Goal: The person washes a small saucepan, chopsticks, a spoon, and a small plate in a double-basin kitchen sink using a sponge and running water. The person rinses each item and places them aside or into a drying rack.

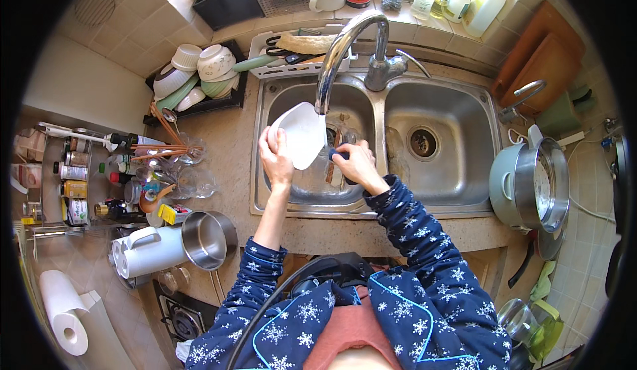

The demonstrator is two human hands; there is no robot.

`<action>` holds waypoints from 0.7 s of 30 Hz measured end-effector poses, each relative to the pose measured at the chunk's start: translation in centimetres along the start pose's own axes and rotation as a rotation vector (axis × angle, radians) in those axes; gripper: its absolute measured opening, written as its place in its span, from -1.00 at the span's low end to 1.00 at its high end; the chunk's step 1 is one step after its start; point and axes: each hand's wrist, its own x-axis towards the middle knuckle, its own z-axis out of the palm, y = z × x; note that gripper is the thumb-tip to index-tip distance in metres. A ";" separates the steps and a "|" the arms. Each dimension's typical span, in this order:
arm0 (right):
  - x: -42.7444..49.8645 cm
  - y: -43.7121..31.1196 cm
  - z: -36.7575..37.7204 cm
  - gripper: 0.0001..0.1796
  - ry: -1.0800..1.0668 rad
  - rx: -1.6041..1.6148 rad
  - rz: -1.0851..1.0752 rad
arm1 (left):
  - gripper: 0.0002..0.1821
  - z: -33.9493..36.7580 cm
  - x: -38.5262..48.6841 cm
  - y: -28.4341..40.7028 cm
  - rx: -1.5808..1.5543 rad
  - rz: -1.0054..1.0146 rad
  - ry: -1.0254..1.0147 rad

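My left hand (277,163) grips a white rectangular plastic container (304,136) by its left side, tilted over the left sink basin (308,196). A thin stream of water (324,128) falls from the chrome faucet (326,71) along the container's right edge. Just right of it, the fingers of my right hand (357,163) close around a small dark blue object (334,155); most of it is hidden, so its kind is unclear. Brown, stick-like items (330,173) lie in the basin below, partly covered by my hand.
The right basin (448,171) adjoins. Stacked bowls (199,71) and a utensil basket (259,56) stand behind left. Glassware (194,181), chopsticks (159,151) and a steel saucepan (206,240) crowd the left counter. Pots (507,181) and cutting boards (542,66) stand right.
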 end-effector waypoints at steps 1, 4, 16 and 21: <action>-0.4 -0.1 -0.6 -0.44 -0.095 -0.145 0.085 | -0.43 -0.5 0.5 -0.4 -0.126 -0.057 -0.009; 0.9 2.1 1.2 -0.22 0.131 0.124 0.065 | -0.39 -1.0 0.5 0.1 -0.556 -0.304 -0.177; 4.4 0.1 0.4 -0.45 0.126 1.482 0.076 | -0.40 -0.2 -3.1 0.5 -0.574 -0.616 -0.664; 3.6 0.3 0.2 -0.44 0.064 1.487 0.088 | -0.42 -0.7 1.5 0.1 0.355 -0.011 -0.825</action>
